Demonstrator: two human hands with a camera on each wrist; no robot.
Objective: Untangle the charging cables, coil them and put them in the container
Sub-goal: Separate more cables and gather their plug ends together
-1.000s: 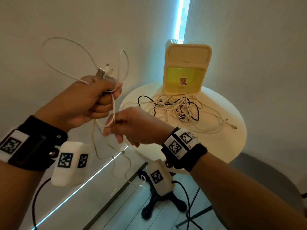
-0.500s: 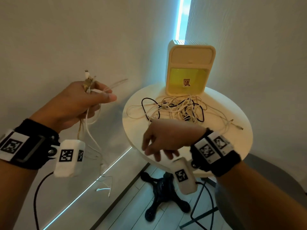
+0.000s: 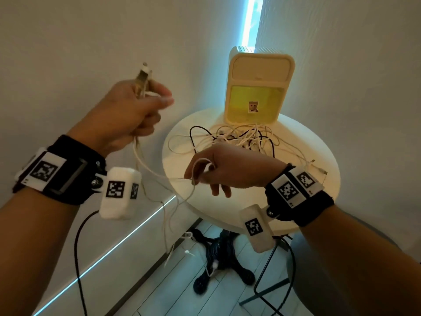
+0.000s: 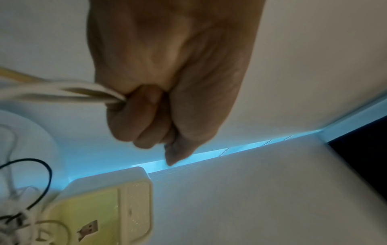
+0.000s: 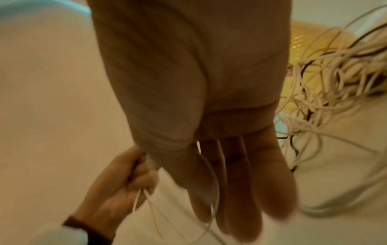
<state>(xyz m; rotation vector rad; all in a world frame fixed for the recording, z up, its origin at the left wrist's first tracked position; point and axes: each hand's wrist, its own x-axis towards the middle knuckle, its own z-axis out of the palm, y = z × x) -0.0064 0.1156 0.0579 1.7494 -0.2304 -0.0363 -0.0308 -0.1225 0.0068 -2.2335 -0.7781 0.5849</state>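
My left hand (image 3: pixel 136 115) is raised left of the table and grips a bundle of white cable (image 3: pixel 137 153); two plugs (image 3: pixel 143 75) stick up out of the fist. In the left wrist view the strands (image 4: pixel 62 92) leave the curled fingers (image 4: pixel 142 119). From there the cable sags across to my right hand (image 3: pixel 218 172), which hovers over the table's near edge. A loop (image 3: pixel 202 161) lies hooked between its thumb and forefinger; the fingers (image 5: pixel 240 190) are straight. The cable's ends hang toward the floor. A tangle of white and black cables (image 3: pixel 241 137) lies before the cream and yellow container (image 3: pixel 257 71).
The round white table (image 3: pixel 307 137) stands in a corner, with walls close on the left and behind. Its black cross base (image 3: pixel 216 254) sits on a grey floor. A lit strip (image 3: pixel 114 247) runs along the skirting. A dark wire frame (image 3: pixel 268 293) stands at the lower right.
The raised cable loops have dropped below my left fist. My right hand let go near the left hand, swung out over the table, and now has the hanging cable hooked on it.
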